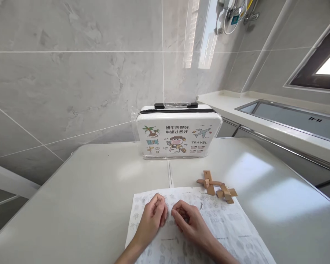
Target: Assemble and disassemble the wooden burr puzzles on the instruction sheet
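My left hand (152, 216) and my right hand (187, 220) rest side by side on a printed instruction sheet (231, 227) that lies at the near edge of a white table (99, 190). The fingers of both hands are curled in, knuckles almost touching, and nothing shows inside them. Just beyond the sheet's far right corner lie several wooden puzzle pieces (216, 187), some crossed over one another, one marked with a number. Neither hand touches the wood.
A small white suitcase (178, 130) with cartoon travel prints, wrapped in clear plastic, stands upright at the table's far edge against the tiled wall. To the right runs a counter with a steel sink (291, 117).
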`<state>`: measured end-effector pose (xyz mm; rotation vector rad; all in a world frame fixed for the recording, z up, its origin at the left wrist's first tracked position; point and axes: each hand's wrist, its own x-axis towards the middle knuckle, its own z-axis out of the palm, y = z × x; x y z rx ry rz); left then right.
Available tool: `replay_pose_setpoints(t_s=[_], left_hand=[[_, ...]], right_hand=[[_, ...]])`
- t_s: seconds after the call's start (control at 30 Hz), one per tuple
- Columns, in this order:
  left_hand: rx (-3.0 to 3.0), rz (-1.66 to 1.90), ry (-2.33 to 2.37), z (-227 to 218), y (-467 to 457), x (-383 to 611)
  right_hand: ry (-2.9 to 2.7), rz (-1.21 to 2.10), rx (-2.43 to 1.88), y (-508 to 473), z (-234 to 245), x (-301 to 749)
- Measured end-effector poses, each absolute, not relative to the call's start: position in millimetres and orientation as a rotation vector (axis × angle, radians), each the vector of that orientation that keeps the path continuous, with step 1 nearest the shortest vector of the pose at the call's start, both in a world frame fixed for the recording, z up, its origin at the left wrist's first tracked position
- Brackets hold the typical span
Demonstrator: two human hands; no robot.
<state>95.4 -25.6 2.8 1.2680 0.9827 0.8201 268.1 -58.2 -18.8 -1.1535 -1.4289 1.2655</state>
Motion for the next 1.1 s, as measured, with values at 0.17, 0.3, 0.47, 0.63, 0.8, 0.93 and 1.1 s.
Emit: replay_pose_setpoints(t_s=[0.17,0.3,0.47,0.63,0.8,0.93,1.1], left_hand=[[1.271,0.838,0.966,1.8,-25.8,95.7],[1.268,0.843,0.962,0.5,-25.5,95.7],[1.273,0.851,0.967,0.6,-26.4,96.2],[1.255,0.846,0.977,3.3,-27.4,96.8],[1.266,0.847,0.984,4.5,-27.9,98.1],[1.277,0.840,0.993,4.0,-28.0,98.6],[1.290,0.844,1.002,3.1,-28.0,98.7]], right_hand=[[-1.467,1.237,-1.141,-59.1,-21.1,267.6],[-1.509,1.226,-1.142,-60.0,-21.6,267.1],[-1.556,1.183,-1.172,-60.4,-22.4,266.6],[-1.555,1.174,-1.162,-59.3,-23.1,265.9],[-1.548,1.173,-1.159,-58.4,-24.9,265.6],[-1.558,1.167,-1.155,-58.7,-26.3,265.3],[-1.552,1.167,-1.161,-58.3,-26.3,264.7]])
